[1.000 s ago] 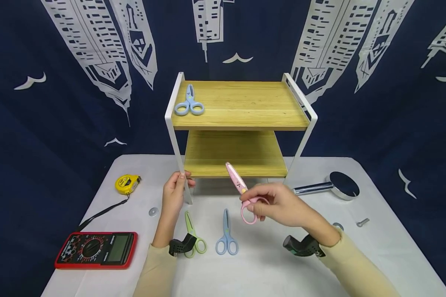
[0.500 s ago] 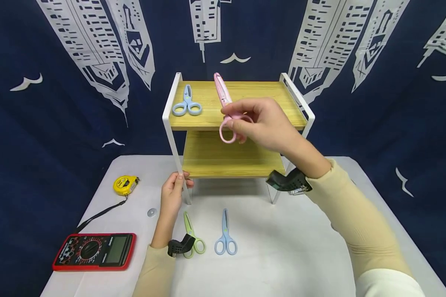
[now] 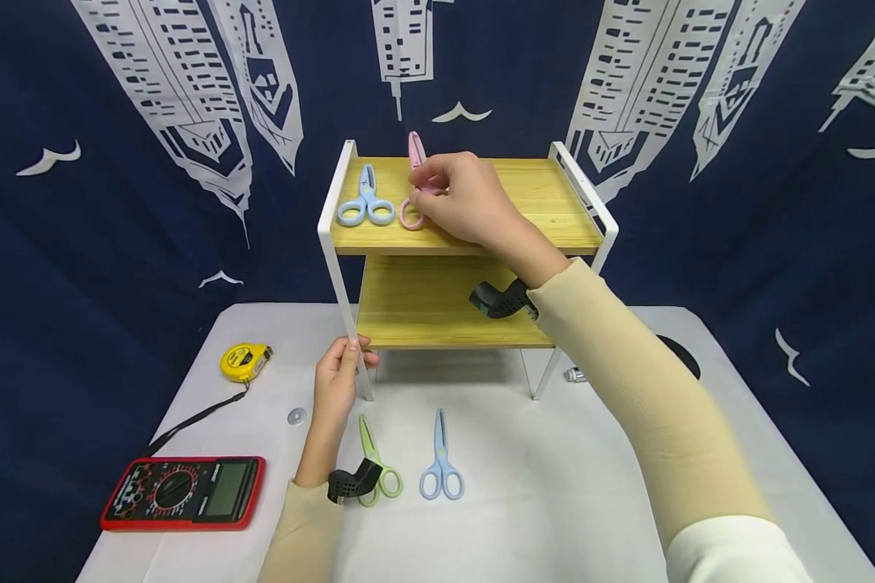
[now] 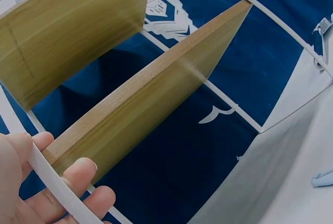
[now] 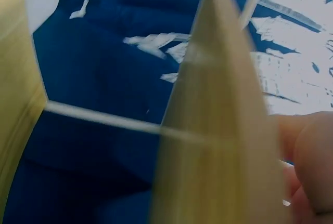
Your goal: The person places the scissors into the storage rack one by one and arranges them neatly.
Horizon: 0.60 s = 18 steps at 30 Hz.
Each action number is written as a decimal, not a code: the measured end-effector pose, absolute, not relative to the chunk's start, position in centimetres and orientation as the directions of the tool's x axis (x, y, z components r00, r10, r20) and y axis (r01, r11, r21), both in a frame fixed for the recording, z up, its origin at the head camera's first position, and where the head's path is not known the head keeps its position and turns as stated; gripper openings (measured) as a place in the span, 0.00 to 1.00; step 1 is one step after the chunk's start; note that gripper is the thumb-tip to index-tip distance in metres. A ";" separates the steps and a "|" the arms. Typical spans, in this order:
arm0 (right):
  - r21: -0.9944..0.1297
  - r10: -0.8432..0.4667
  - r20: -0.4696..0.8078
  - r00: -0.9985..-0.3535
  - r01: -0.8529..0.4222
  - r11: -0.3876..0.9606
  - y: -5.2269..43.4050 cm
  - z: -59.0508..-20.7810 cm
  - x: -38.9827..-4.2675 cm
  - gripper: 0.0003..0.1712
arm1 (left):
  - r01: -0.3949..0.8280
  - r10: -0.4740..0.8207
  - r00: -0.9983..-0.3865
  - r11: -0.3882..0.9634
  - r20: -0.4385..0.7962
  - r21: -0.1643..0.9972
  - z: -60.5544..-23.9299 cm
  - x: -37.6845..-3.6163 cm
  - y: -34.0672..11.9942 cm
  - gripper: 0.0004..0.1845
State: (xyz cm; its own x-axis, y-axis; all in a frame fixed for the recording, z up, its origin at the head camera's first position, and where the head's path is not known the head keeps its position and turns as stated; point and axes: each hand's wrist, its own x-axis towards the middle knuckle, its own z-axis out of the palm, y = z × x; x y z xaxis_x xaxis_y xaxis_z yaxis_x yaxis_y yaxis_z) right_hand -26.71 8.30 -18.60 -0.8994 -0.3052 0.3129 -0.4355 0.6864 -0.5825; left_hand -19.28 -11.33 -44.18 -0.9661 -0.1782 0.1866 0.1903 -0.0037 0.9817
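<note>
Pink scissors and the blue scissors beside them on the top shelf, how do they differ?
The pink scissors are pinched by the right hand; the blue scissors lie untouched. Pink sits right of blue, its handles partly hidden by fingers; blue shows fully. Both rest on the top shelf, tips pointing away.
</note>
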 end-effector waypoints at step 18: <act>-0.507 -0.256 0.356 -0.899 -0.416 0.755 8.1 -19.3 -27.5 0.13 | 0.213 -0.174 -0.962 0.003 0.210 0.977 -44.2 -19.4 -11.4 0.17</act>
State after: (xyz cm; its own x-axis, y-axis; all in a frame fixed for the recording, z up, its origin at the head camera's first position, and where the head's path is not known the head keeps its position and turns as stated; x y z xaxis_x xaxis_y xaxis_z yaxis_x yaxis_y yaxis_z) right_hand -27.54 8.06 -19.28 -0.8987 -0.2565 0.3558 -0.4160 0.7552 -0.5065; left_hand -19.43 -11.43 -44.17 -0.9621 -0.1741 0.2100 0.2128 0.0027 0.9771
